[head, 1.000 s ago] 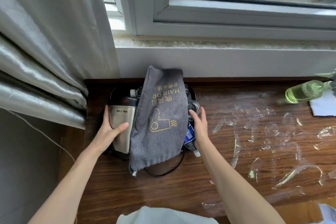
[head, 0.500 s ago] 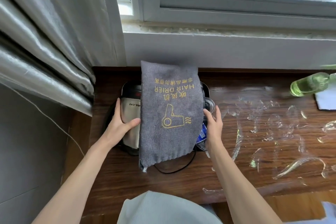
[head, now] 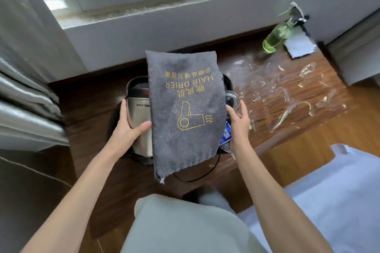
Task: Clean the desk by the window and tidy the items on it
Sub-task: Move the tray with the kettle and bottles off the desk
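Observation:
A black tray sits at the left end of the wooden desk, below the window sill. On it stand a steel kettle, a clear glass and a blue-labelled bottle. A grey hair-drier bag with yellow print lies draped over them, and a black cord loops out under it. My left hand grips the tray's left side against the kettle. My right hand grips the tray's right side beside the glass.
A green spray bottle and a white cloth lie at the desk's far right. Wet streaks cover the desk's right half. A grey curtain hangs at the left. White bedding is at the lower right.
The tray with kettle and bag has come slightly toward me in both hands, away from the wall. My view has tilted and swung, showing more of the bedding and the desk's right end.

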Motion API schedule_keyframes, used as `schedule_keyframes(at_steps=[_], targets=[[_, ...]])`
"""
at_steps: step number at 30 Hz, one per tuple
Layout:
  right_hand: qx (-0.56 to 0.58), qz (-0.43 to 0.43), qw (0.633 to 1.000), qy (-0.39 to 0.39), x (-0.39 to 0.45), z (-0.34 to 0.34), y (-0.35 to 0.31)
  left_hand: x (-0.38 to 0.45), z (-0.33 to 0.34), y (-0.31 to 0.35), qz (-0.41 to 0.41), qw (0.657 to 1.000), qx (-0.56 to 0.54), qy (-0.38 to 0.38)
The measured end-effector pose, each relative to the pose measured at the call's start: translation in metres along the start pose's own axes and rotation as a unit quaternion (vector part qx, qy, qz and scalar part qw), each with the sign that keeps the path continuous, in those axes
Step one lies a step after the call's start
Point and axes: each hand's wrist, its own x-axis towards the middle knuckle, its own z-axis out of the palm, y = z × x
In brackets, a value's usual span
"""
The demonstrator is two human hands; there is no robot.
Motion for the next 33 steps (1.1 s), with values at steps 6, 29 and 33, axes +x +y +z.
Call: schedule_keyframes(at_steps=[6,29,33], targets=[[0.051,0.018,0.995,0.085,-0.011,-0.094,0.02,-0.004,0.07,0.031,0.028,0.994,0.044,-0.095],[0.18,0.074,0.945,0.264,0.137,-0.513,0.053,0.005,0.535,0.17,0.07,0.955,0.161,-0.238],[0.191,0.082,0.933,0.294,0.174,-0.551,0.05,0.031,0.593,0.189,0.078,0.946,0.174,-0.26]])
